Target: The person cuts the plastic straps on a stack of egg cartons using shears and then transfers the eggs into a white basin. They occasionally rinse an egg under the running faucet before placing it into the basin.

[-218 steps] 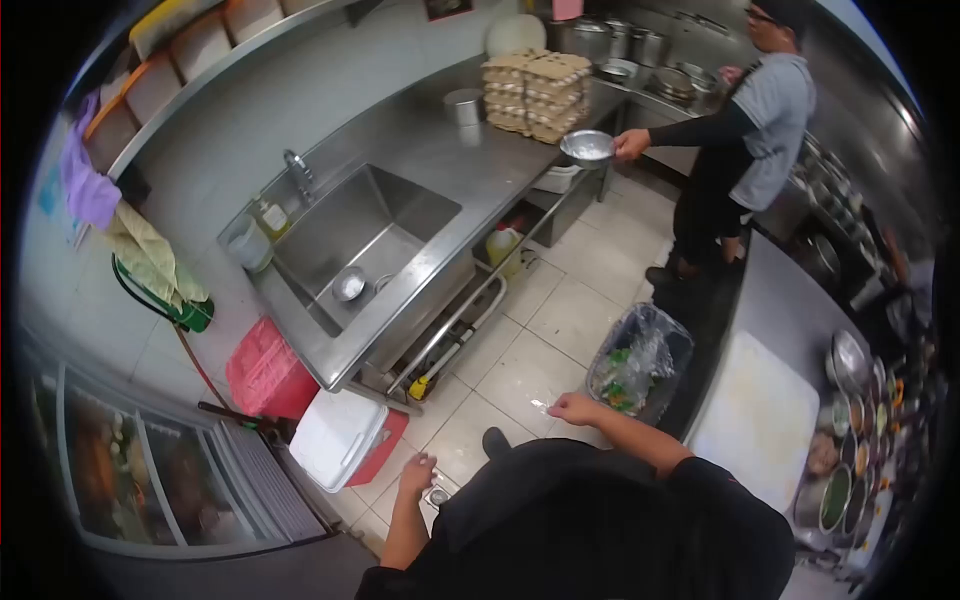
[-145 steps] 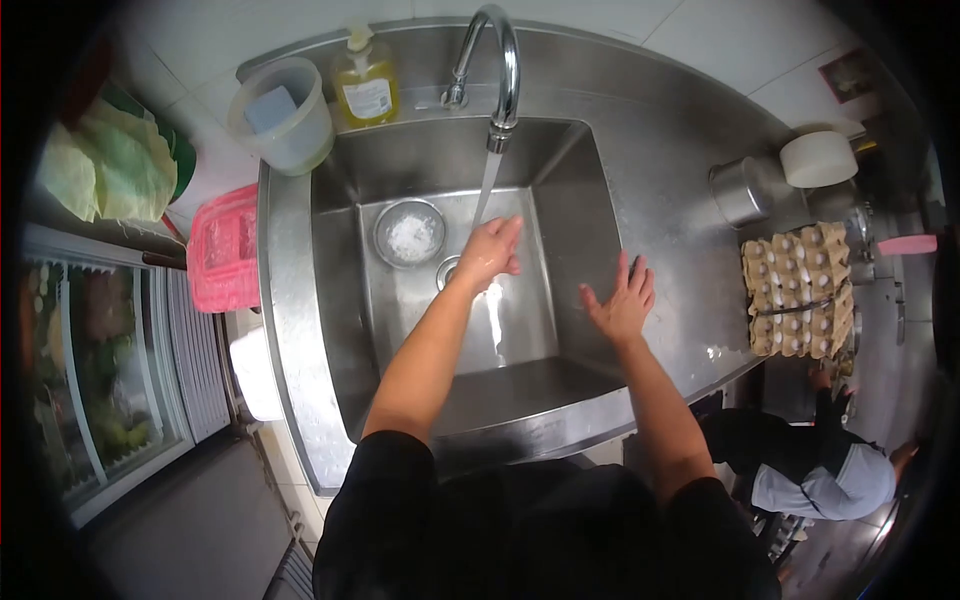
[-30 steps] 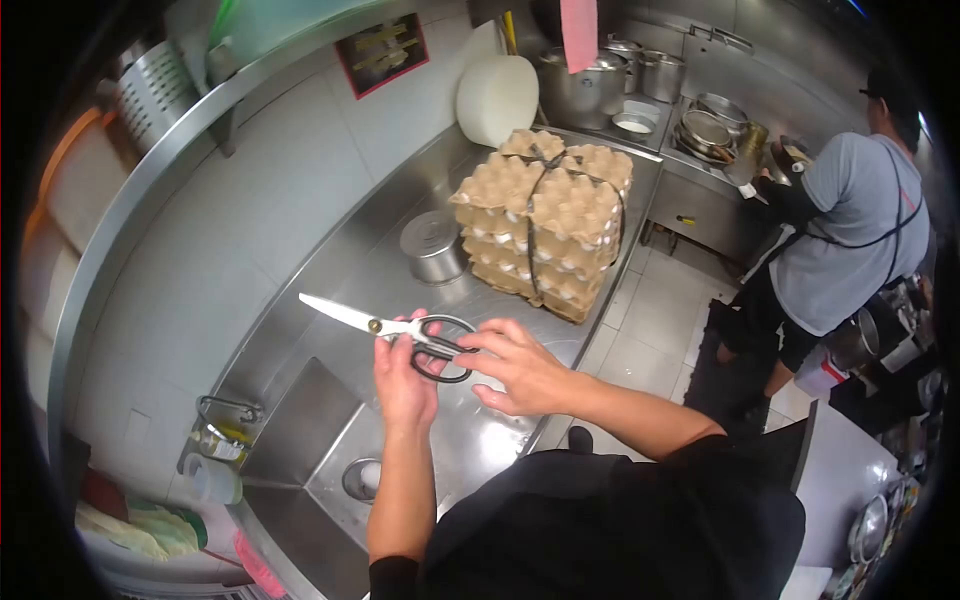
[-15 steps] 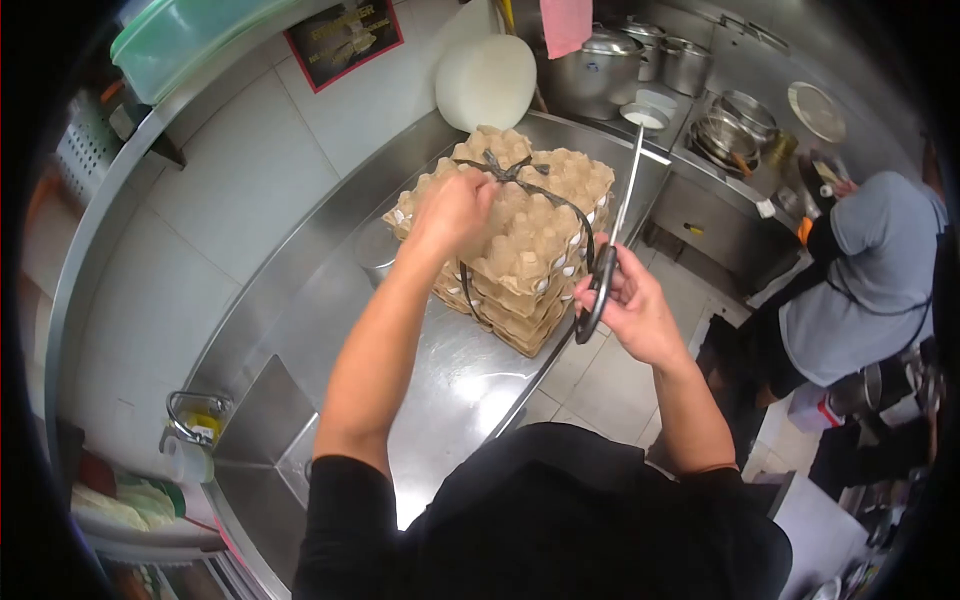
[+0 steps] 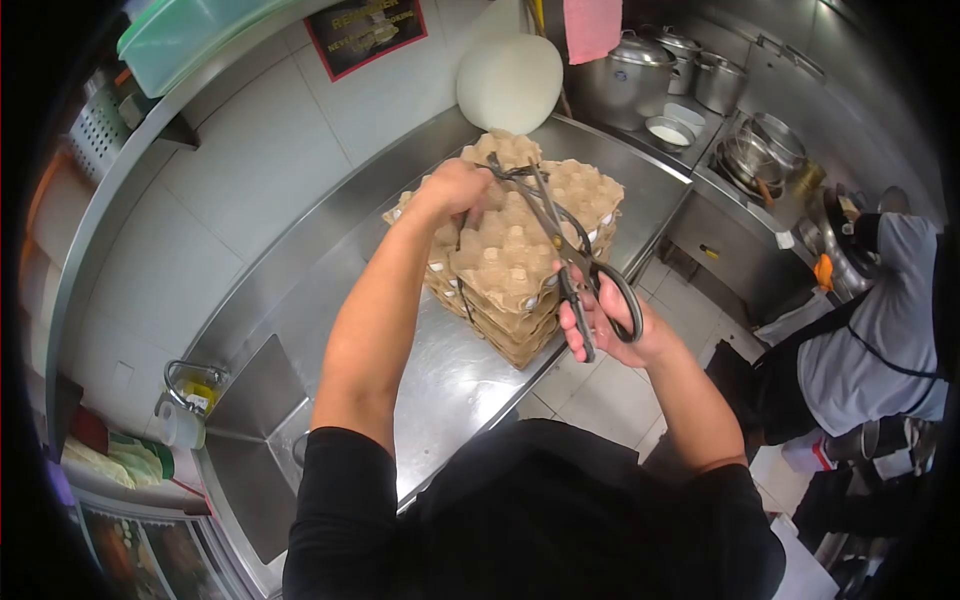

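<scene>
A stack of brown egg trays (image 5: 510, 245), with white eggs showing at its edges, stands on the steel counter. Black string (image 5: 515, 174) runs over the top tray and is knotted there. My left hand (image 5: 460, 190) is at the upper left of the stack beside the knot, its fingers bent and blurred; what they grip, if anything, is too unclear to tell. My right hand (image 5: 620, 325) holds black-handled scissors (image 5: 560, 240) at the right side of the stack. The scissors' blades are slightly apart, and their tips reach near the string by the knot.
A steel sink (image 5: 250, 430) with a tap lies at lower left. A white round board (image 5: 510, 83) leans on the back wall. Pots (image 5: 635, 75) and bowls stand at the back right. A co-worker (image 5: 875, 340) in a grey shirt stands at the right.
The scissors have swung from pointing up beside the stack to over the top tray, and their blades have parted. My left hand stays near the knot. The co-worker has shifted.
</scene>
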The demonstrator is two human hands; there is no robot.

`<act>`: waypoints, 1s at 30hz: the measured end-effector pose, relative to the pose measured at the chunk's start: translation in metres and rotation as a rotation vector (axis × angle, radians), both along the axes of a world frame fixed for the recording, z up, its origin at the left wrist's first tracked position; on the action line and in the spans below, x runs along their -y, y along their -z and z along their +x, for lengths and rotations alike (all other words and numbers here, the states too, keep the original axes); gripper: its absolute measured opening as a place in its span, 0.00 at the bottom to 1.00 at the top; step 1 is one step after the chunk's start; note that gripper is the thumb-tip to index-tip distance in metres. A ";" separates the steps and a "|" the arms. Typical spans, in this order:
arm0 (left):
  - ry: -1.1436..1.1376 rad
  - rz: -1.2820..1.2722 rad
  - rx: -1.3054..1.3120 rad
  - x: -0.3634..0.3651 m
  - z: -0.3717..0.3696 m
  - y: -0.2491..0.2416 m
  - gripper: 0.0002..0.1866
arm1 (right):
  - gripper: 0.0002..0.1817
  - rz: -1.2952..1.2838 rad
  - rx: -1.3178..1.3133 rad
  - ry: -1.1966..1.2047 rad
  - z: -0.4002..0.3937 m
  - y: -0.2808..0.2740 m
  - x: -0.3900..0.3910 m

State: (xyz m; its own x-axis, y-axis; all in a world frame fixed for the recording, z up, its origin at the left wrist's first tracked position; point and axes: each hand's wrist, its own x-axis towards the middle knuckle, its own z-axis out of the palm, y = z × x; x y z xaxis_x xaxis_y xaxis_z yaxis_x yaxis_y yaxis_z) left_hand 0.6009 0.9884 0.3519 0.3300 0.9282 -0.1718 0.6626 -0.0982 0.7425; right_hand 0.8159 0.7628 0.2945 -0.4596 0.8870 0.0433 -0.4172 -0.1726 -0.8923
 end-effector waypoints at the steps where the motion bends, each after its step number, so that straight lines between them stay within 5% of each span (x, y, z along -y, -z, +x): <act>1: -0.038 0.018 0.125 0.002 -0.001 0.006 0.12 | 0.45 -0.067 -0.013 -0.033 0.000 -0.002 -0.006; 8: -0.038 0.091 0.188 0.008 0.001 0.007 0.10 | 0.36 -0.291 0.030 -0.054 -0.026 -0.019 -0.059; 19: -0.088 0.190 0.267 0.023 0.002 0.008 0.10 | 0.18 -0.253 0.016 0.152 -0.039 -0.025 -0.090; 26: -0.029 0.135 0.602 0.007 -0.004 0.035 0.10 | 0.17 -0.213 0.098 0.105 -0.033 -0.020 -0.092; 30: -0.065 0.127 0.641 0.007 0.000 0.037 0.10 | 0.27 -0.179 0.083 0.046 -0.034 -0.028 -0.094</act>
